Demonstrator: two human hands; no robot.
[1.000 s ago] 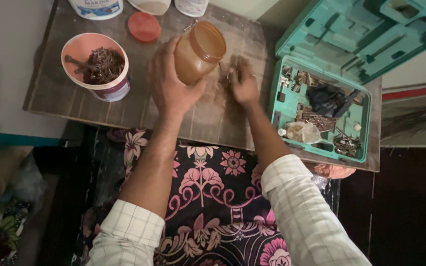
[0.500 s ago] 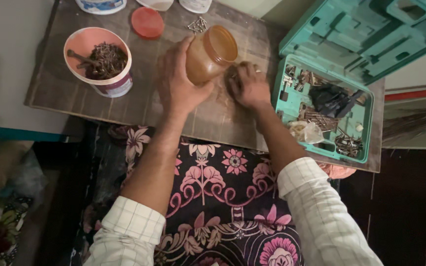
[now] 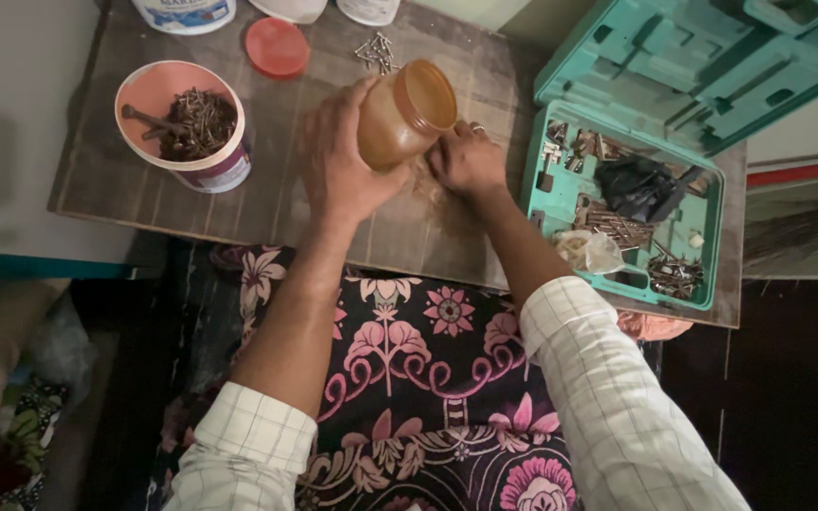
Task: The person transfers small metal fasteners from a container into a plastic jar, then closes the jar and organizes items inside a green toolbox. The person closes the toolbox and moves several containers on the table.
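Amber plastic jar (image 3: pixel 407 112), translucent brown, lid off, wide mouth tilting up and to the right, is sitting low over the middle of the wooden board (image 3: pixel 267 203). Left hand (image 3: pixel 338 166) is clamping around its body from the left. Right hand (image 3: pixel 469 163) is resting loosely curled on the board, touching the jar's lower right side, over a rusty-looking patch; whether it is pinching anything, cannot tell. Red lid (image 3: pixel 277 47) is lying near, pink tub of nails (image 3: pixel 185 125) further left, teal case (image 3: pixel 622 213) right.
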